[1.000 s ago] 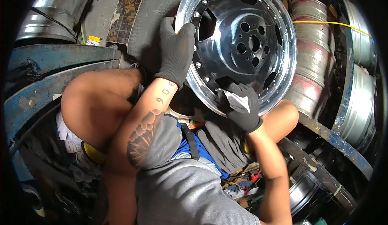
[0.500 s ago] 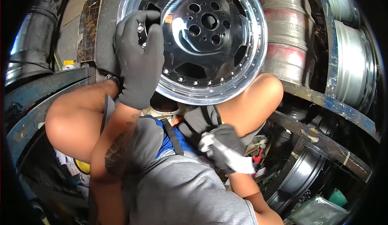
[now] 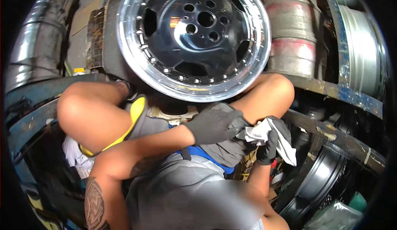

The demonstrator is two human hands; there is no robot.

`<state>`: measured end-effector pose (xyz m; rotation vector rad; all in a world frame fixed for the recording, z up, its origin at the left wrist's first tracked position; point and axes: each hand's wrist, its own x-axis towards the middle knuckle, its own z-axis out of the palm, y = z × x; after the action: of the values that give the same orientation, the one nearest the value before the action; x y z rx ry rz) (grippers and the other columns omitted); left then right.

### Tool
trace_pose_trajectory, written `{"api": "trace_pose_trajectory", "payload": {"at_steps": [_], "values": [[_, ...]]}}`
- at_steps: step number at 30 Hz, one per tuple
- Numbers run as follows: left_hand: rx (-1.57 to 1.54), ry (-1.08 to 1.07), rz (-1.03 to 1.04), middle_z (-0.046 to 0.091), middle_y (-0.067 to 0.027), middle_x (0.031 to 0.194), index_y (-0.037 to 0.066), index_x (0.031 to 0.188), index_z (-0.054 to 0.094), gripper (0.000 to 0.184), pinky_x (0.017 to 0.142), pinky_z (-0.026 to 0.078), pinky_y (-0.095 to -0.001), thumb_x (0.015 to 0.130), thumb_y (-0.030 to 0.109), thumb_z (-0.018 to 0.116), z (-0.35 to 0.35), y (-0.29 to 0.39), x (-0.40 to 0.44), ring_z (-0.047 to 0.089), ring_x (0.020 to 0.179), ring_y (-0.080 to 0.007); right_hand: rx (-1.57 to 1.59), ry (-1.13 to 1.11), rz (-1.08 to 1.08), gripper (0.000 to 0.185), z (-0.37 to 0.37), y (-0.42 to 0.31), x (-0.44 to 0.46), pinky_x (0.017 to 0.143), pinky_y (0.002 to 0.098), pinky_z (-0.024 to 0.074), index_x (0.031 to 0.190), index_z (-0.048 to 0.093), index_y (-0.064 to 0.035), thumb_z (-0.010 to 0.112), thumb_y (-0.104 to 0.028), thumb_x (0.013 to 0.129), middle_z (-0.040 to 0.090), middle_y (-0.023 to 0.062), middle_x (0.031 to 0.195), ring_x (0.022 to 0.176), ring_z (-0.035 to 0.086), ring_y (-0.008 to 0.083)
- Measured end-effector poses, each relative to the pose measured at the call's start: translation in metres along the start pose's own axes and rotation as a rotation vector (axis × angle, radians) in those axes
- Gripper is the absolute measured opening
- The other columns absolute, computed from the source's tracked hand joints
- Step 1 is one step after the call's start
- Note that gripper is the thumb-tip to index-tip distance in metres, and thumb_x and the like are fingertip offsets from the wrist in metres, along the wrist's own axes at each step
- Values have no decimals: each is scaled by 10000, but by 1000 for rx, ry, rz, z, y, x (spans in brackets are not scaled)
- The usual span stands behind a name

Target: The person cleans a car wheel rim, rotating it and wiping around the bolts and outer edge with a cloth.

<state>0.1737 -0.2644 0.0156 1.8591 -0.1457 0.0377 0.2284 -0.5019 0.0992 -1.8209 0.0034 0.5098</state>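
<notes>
A polished wheel rim (image 3: pixel 173 60) with a black glossy face and bright lip bolts stands tilted in front of me, above my knees. My left hand (image 3: pixel 215 126), in a dark grey glove, lies across my lap over the grey shorts, fingers stretched towards the right hand. Its fingertips come close to the cloth; whether they touch it is unclear. My right hand (image 3: pixel 271 147), gloved the same way, is closed on a crumpled white cloth (image 3: pixel 259 133) beside my right thigh. One end of the cloth hangs down on the right.
Stacked metal rims (image 3: pixel 291 35) stand behind a blue, worn metal frame (image 3: pixel 343 69) on the right. Below it lies another rim (image 3: pixel 320 174), near a clear plastic bag (image 3: pixel 331 215). On the left are shiny cylindrical metal pieces (image 3: pixel 35 44) and a blue metal edge (image 3: pixel 45 87).
My left hand has left the rim's left side and come down to my lap. My right hand has moved right and slightly up with the white cloth. The rim appears slightly higher in view.
</notes>
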Motion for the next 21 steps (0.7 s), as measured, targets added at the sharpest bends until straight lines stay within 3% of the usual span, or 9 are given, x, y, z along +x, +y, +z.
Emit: {"api": "trace_pose_trajectory", "payload": {"at_steps": [3,5,7,9,12,14,16,18,21], "values": [[-2,-58,34,707,-198,988,97,1243,669,310,831,538,-536,971,244,648,22,-17,15,688,917,-416,-397,-101,-605,397,-5,17,20,939,433,567,1206,682,38,676,-288,979,727,170,1104,985,707,328],[-118,91,168,681,-192,947,110,1183,674,257,822,534,-515,942,198,672,9,-5,23,676,890,-425,-376,-63,-868,299,33,-13,28,886,445,575,1095,717,31,729,-222,935,732,167,1007,902,706,345],[-354,67,99,670,-127,947,124,1348,666,534,802,531,-433,828,158,784,5,1,41,689,862,-323,-284,-16,-1074,212,84,-57,38,829,458,586,976,751,11,781,-183,895,738,156,899,823,707,343],[-578,25,-7,683,-97,1045,105,1440,610,612,857,533,-372,851,147,769,-4,13,60,682,937,-243,-444,-80,-1059,322,87,-88,31,848,485,566,1060,740,57,743,-251,964,735,178,940,855,694,349],[-704,122,357,701,-39,1272,52,1575,485,569,976,535,-266,1025,71,628,-15,14,67,649,1119,-88,-302,-211,-1081,301,95,-117,54,865,466,563,1189,674,20,743,-160,958,715,176,996,900,681,320],[-1304,-50,-70,700,-32,1269,14,1471,576,401,945,537,-245,1127,212,514,-18,9,70,666,1097,-68,-226,-300,-975,352,97,-129,70,883,448,562,1279,632,-4,732,-88,953,704,177,1046,936,675,301],[-1176,140,-266,691,-72,1240,20,1409,609,392,962,556,-310,1147,260,444,-77,39,59,681,1108,-150,-187,-293,-753,290,97,-135,83,885,391,559,1238,660,3,714,-73,963,707,140,1072,968,679,248],[-1257,348,-180,647,-115,1294,27,1439,585,390,1002,565,-358,1135,232,450,-91,32,61,661,1194,-206,-91,-231,-662,210,117,-142,105,881,305,554,1180,696,7,704,-93,996,719,82,1074,988,685,141],[-1081,395,-115,626,-127,1372,11,1443,597,401,1019,531,-305,1092,204,577,-121,24,54,627,1243,-170,294,-415,-312,355,135,-106,134,925,319,571,1294,637,-10,635,-283,1068,725,121,1175,1062,702,170]]}}
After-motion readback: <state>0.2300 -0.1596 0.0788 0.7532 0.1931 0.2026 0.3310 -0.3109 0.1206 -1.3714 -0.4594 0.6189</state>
